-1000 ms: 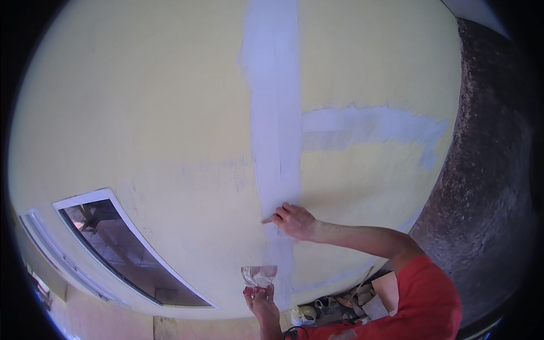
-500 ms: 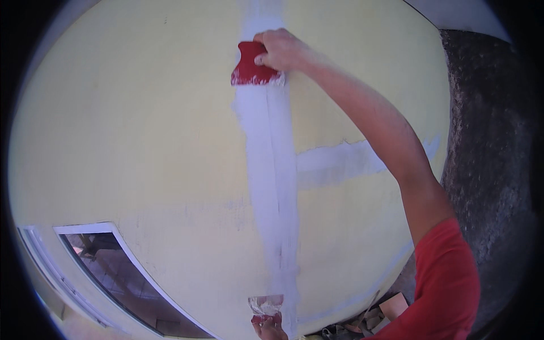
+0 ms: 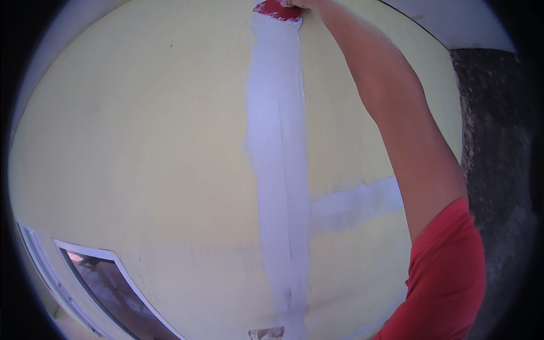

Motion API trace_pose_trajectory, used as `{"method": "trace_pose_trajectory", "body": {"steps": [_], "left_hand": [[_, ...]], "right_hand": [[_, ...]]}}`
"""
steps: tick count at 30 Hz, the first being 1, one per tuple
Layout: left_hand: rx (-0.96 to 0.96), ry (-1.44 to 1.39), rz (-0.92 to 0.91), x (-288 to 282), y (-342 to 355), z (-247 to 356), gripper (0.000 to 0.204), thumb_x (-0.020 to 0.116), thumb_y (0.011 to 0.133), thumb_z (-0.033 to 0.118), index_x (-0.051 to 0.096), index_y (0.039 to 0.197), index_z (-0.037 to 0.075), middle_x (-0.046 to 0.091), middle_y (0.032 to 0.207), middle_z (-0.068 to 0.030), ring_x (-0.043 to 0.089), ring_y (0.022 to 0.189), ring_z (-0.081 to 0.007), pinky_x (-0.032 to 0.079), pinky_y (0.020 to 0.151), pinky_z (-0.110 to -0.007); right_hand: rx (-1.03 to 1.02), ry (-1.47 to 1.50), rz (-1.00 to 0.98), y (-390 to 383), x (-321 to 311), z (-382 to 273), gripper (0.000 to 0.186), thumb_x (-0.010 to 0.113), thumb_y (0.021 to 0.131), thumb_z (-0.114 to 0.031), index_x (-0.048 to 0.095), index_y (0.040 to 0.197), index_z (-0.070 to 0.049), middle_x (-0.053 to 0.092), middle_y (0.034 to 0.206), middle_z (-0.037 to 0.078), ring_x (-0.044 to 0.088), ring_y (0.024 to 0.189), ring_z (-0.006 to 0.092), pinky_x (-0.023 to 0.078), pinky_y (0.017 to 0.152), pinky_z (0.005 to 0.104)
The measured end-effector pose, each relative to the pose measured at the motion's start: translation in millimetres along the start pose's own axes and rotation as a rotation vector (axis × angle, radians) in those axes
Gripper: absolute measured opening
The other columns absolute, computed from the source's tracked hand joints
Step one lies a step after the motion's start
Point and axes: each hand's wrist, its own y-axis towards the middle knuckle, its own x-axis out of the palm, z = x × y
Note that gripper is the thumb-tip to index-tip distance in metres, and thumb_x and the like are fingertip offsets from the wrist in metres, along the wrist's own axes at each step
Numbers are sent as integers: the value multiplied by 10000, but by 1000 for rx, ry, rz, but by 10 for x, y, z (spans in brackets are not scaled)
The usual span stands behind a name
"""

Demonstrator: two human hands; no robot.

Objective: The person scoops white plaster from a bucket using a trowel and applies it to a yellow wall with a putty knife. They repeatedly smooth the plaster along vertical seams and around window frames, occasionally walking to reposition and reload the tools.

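Note:
My right hand is stretched up to the top edge of the picture, gripping a red scraper pressed flat on the yellow wall. The scraper sits at the upper end of a long vertical strip of white filler. A shorter horizontal strip of filler branches off to the right, partly behind my arm. At the bottom edge the tip of a pale blade with filler on it shows. My left hand is out of the picture.
A window with a white frame is set in the wall at the lower left. Rough dark grey masonry borders the yellow wall on the right. My red sleeve fills the lower right.
My right hand has swept the red scraper up the vertical strip, from low on the wall to its top. The view tilted upward, and my left hand dropped out below.

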Motion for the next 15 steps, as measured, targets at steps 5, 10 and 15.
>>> {"method": "trace_pose_trajectory", "body": {"steps": [5, 10, 15], "left_hand": [[-10, -131, 49, 13, 61, 32, 245, 659, 888, -20, 567, 1078, 102, 516, 996, -46, 523, 854, -187, 570, 818, -406], [-53, -273, 58, 140, 174, -148, 309, 650, 864, -55, 554, 1072, 153, 529, 930, -10, 526, 774, -166, 578, 781, -414], [-27, -251, 130, -217, 102, -68, 349, 690, 853, -33, 568, 1094, 189, 540, 959, -4, 551, 783, -159, 592, 803, -431]], "right_hand": [[-220, -83, 389, 118, -361, 100, 330, 783, 828, -180, 709, 1083, 15, 751, 988, 203, 735, 956, 344, 590, 848, 412], [-263, -172, 32, -1157, -1143, -211, 378, 763, 864, -244, 676, 1158, -21, 728, 1072, 201, 701, 1029, 350, 551, 901, 428], [-466, 15, -597, -3481, -301, 103, 197, 678, 942, -116, 623, 1110, -29, 648, 1027, 149, 628, 994, 383, 508, 871, 454]]}}
